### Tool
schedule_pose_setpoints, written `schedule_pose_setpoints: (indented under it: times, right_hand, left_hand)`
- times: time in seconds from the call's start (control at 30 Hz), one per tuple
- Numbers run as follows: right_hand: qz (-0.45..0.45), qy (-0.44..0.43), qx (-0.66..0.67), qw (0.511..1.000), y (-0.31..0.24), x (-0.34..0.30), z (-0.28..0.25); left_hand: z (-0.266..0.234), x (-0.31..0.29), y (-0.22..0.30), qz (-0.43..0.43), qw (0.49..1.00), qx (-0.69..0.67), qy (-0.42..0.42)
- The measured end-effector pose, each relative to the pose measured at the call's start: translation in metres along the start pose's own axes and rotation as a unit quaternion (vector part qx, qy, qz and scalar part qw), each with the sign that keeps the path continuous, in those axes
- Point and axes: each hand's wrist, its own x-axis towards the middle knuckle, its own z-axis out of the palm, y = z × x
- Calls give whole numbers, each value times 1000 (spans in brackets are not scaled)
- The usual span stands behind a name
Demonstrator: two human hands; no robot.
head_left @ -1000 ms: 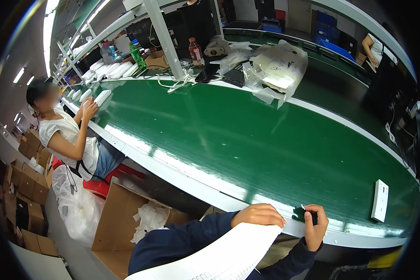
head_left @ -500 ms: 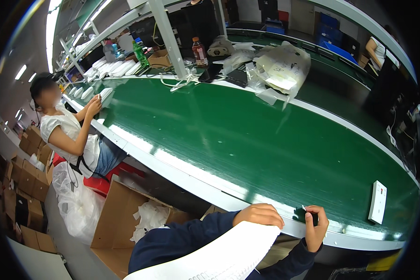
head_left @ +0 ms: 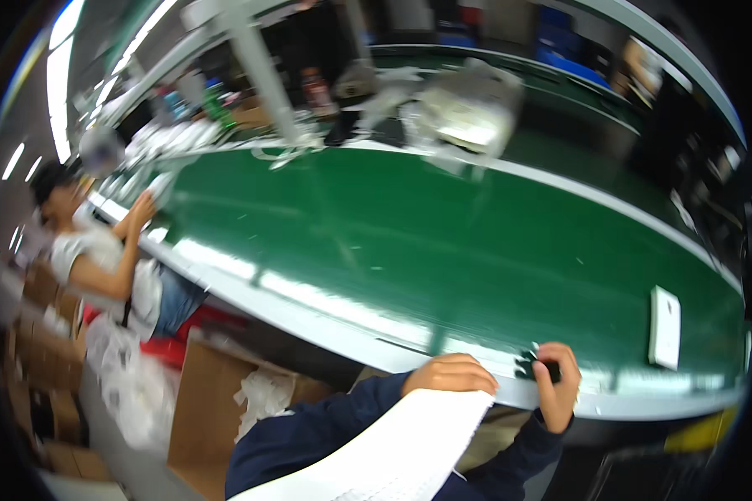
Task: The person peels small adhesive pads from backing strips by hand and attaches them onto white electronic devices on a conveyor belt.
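My left hand [head_left: 449, 373] is closed at the upper end of a long white sheet [head_left: 376, 451], fingers curled over by the bench edge. The sheet hangs across my left forearm and has small slots along its lower part. Over the near metal rim, my right hand [head_left: 558, 382] pinches something small with a white tip [head_left: 536, 346] between thumb and forefinger; its kind cannot be made out. Dark patches show beside those fingertips. To the right of this hand, a flat white rectangular device [head_left: 665, 327] lies on the green belt [head_left: 393, 242].
An open cardboard box [head_left: 205, 409] with white scraps stands below the bench at left. Farther left a co-worker [head_left: 100, 259] sits holding a white item. A plastic bag [head_left: 468, 108], bottles [head_left: 317, 92] and a metal post [head_left: 259, 75] line the far side.
The whole view has shifted and blurred, so the belt and device appear farther left. My right hand is slightly higher in the picture; both hands keep nearly the same grip.
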Motion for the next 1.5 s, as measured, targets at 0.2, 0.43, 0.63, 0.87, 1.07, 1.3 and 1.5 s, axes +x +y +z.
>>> schedule_pose_setpoints:
  times: [0.2, 0.43, 0.63, 0.87, 1.07, 1.3, 1.5]
  right_hand:
    - [16, -27, 9, 999, 9, 5, -1]
    - [23, -37, 39, 998, 7, -1, -3]
    - [12, -35, 34, 999, 7, -3, -5]
    - [35, -32, 48, 998, 11, 2, 6]
    - [50, 2, 30, 998, 8, -11, -5]
    - [34, -32, 21, 999, 9, -8, 2]
    - [42, -32, 19, 998, 8, -6, 0]
  left_hand:
    - [0, 4, 2, -62, 997, 49, -8]
    - [4, 14, 18, -91, 994, 56, -11]
    - [7, 10, 14, -76, 995, 56, -11]
    - [-2, 4, 9, -57, 995, 76, 14]
    - [-3, 4, 8, -26, 999, -21, 5]
    - [2, -7, 7, -37, 999, -8, 27]
    - [2, -3, 5, -31, 999, -9, 30]
